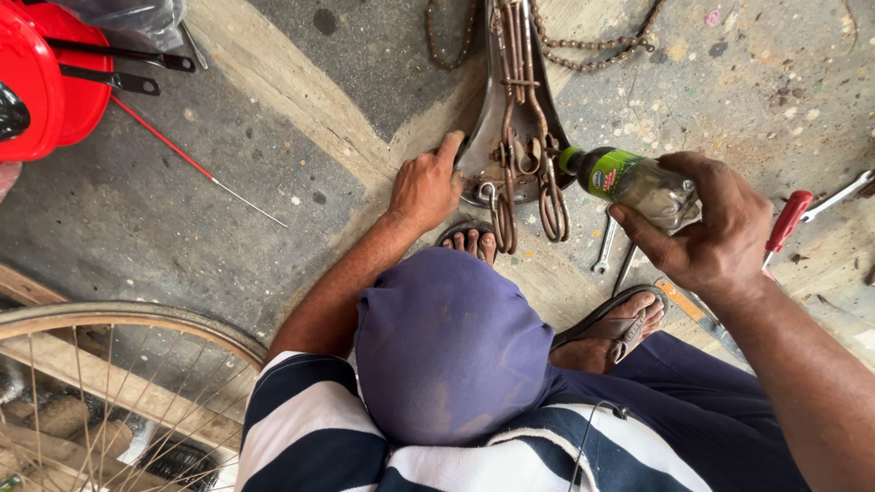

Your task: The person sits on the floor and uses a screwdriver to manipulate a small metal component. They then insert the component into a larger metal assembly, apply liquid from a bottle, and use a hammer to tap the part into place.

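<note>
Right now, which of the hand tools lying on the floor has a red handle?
The screwdriver lying just right of the right hand. Its handle is red, whereas the wrenches beside the bicycle saddle are bare grey metal.

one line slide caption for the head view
Left hand steadies an upturned bicycle saddle; right hand tips a small bottle toward it.

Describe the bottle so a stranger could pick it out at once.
Start at the upturned bicycle saddle with rusty springs on the concrete floor. Just right of it, the right hand holds a small clear plastic bottle tipped toward the saddle. Its green cap and green label set it apart from the metal tools nearby.
</note>
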